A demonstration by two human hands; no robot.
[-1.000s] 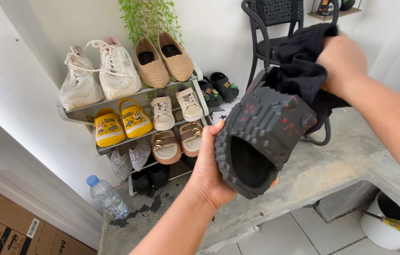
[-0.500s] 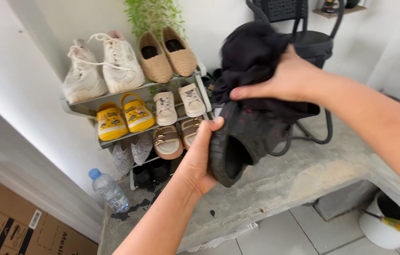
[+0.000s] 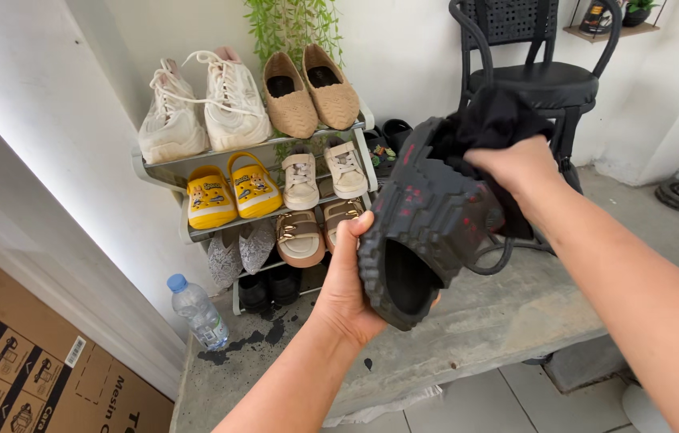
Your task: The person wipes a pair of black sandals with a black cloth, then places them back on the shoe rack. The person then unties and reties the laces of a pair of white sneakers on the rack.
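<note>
Black shoe (image 3: 428, 232) sits up in the left hand (image 3: 347, 281), fingers wrapped around it. Right hand (image 3: 516, 164) squeezes a dark cloth (image 3: 496, 120) against it. A loose grip might drop it.

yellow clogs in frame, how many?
2. Both sit as a pair on the shoe rack's second shelf, left end: one yellow clog outermost, the other yellow clog beside it, next to small beige shoes. None seems hidden.

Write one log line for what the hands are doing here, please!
left hand: holds black sandal sole-up | right hand: presses black cloth on sandal | behind: shoe rack, black chair
</note>
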